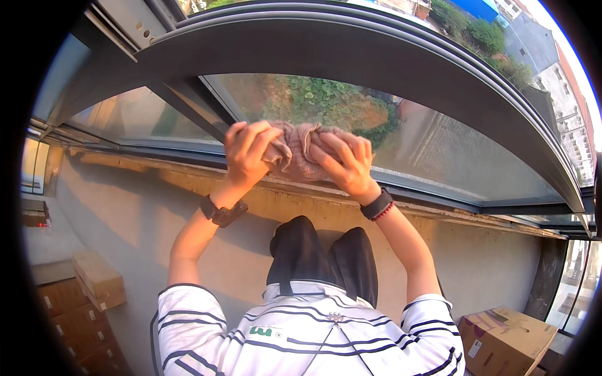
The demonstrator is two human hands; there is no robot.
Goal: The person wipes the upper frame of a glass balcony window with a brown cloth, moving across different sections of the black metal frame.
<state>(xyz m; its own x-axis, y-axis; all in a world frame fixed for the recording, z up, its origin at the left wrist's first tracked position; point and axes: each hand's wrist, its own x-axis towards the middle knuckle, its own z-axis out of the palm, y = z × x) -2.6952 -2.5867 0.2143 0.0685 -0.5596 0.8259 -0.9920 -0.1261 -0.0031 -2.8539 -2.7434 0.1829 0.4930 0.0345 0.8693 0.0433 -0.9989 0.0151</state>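
Note:
Between my two hands is a bunched, brownish-pink cloth (pixel 300 150), held up in front of the window. My left hand (pixel 249 150) grips its left end, fingers curled into the folds. On the other end, my right hand (pixel 346 161) has its fingers bent around the fabric. Behind the cloth stretches the lower window pane (pixel 433 147), set in a dark grey metal frame (pixel 351 53). Part of the lower frame is hidden by the cloth and my hands, and I cannot tell how firmly the cloth touches the glass.
A rough sill ledge (pixel 169 177) runs under the window above a plain wall (pixel 138 207). Brown cardboard boxes (pixel 72 307) are stacked at the lower left. Another cardboard box (pixel 508 338) sits at the lower right. Plants and buildings show outside, beyond the upper rail.

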